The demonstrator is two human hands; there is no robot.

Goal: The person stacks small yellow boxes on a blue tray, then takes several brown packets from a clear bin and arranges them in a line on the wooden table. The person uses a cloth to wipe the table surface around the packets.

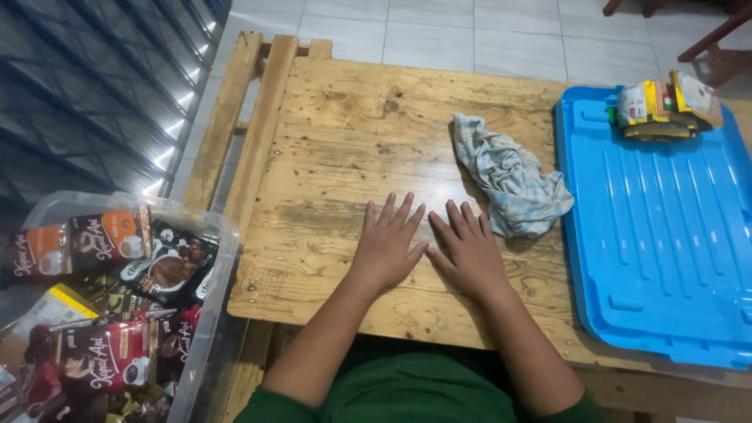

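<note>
Both of my hands lie flat, palms down, side by side on a bare wooden table (337,141). My left hand (388,243) has its fingers spread and holds nothing. My right hand (468,249) rests beside it, thumbs nearly touching, also holding nothing. Its fingertips are close to a crumpled blue-and-white checked cloth (509,176) that lies just to the right of it.
A blue plastic tray lid (658,251) covers the table's right side, with a few yellow sachet packs (664,106) at its far end. A clear plastic bin (211,313) at the left holds several dark and red drink sachets (102,356). Tiled floor lies beyond the table.
</note>
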